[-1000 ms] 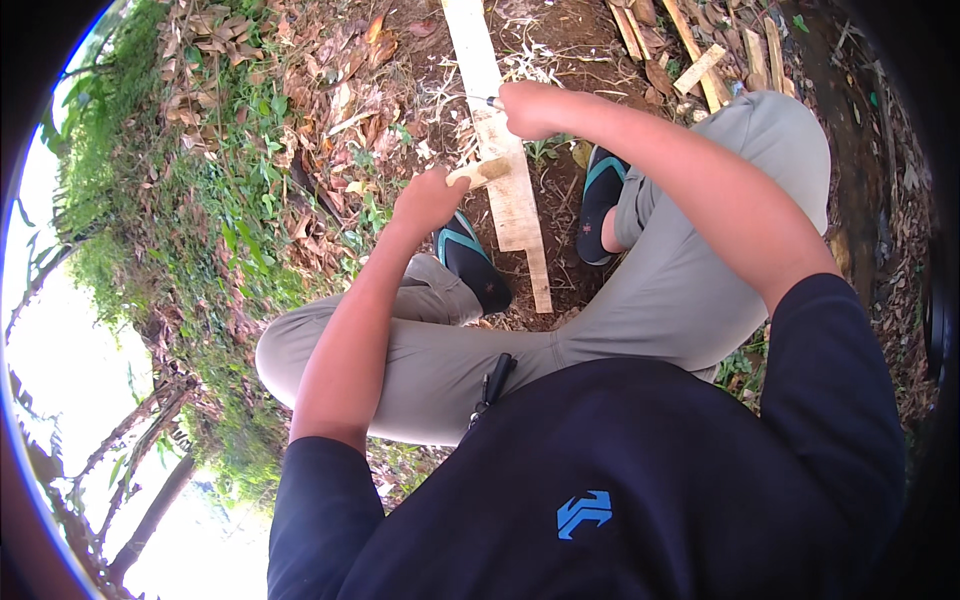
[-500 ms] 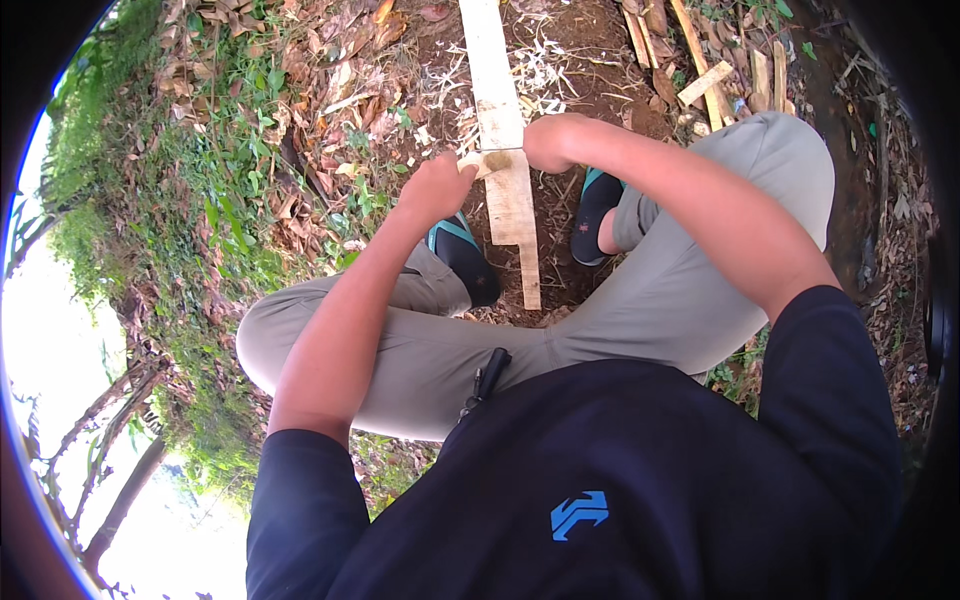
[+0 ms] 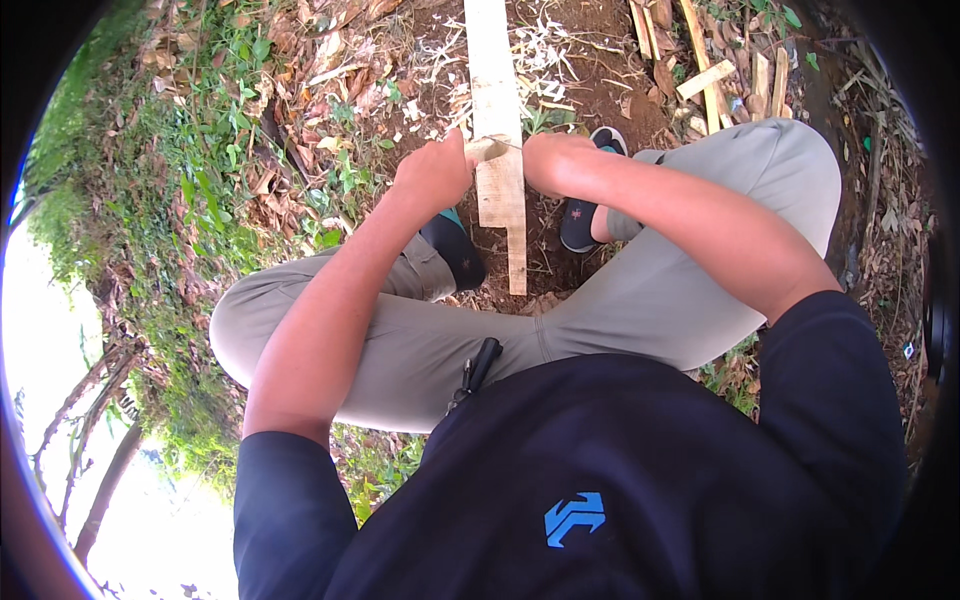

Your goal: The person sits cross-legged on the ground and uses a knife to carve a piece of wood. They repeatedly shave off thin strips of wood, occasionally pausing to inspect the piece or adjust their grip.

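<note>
A long pale wooden plank (image 3: 500, 198) runs away from me between my feet, with a notched, narrower end nearest me. My left hand (image 3: 434, 174) is closed in a fist at the plank's left edge. On the right edge my right hand (image 3: 556, 163) is closed too. Between the fists, a thin blade (image 3: 509, 147) lies crosswise on the plank's upper face. Its ends are hidden in my fingers, so any handles cannot be made out. A brownish curved patch, perhaps a shaving or a reflection, shows beside my left fist.
Pale wood shavings (image 3: 545, 60) litter the brown soil around the plank. Several cut wood strips (image 3: 706, 80) lie at the far right. My shoes (image 3: 455, 250) flank the plank, knees spread wide. Leaf litter and green plants (image 3: 205, 190) cover the ground on the left.
Both fists and the blade stay across the plank, near the same spot. The plank's near end appears slightly farther up and left, and the view has shifted a little.
</note>
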Motion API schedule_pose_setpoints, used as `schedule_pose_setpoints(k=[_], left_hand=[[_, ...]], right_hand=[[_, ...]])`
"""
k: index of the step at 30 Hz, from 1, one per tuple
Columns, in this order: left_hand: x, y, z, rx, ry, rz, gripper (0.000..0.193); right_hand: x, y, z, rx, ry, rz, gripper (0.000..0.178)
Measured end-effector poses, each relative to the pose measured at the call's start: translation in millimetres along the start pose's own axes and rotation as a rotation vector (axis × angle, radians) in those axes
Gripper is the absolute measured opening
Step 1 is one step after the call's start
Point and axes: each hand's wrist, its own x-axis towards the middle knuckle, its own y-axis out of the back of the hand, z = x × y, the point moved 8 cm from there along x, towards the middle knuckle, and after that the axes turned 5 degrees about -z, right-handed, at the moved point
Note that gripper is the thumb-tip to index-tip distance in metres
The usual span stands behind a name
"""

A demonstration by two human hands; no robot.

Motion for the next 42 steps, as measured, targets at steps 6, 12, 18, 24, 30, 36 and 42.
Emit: schedule_pose_setpoints(k=[6,12,18,24,30,36,42], left_hand=[[-1,-1,7,-0.019,-0.014,0.021,0.035],[-1,-2,6,-0.148,-0.031,0.046,0.038],[2,-5,3,-0.129,-0.021,0.051,0.042],[5,2,-5,-0.156,-0.009,0.091,0.034],[-1,-5,0,-0.034,-0.071,0.025,0.025],[-2,-12,-8,0.003,0.054,-0.073,0.032],[-4,-13,-6,-0.025,0.019,-0.098,0.040]], right_hand=[[17,-22,1,0.124,-0.094,0.133,0.034],[33,-15,1,0.039,-0.036,-0.037,0.031],[45,-3,1,-0.019,0.061,0.118,0.026],[34,13,9,-0.043,0.024,0.170,0.025],[25,29,7,-0.088,0.070,0.205,0.026],[41,30,6,-0.204,0.077,0.133,0.029],[25,21,-9,-0.279,0.130,0.066,0.029]])
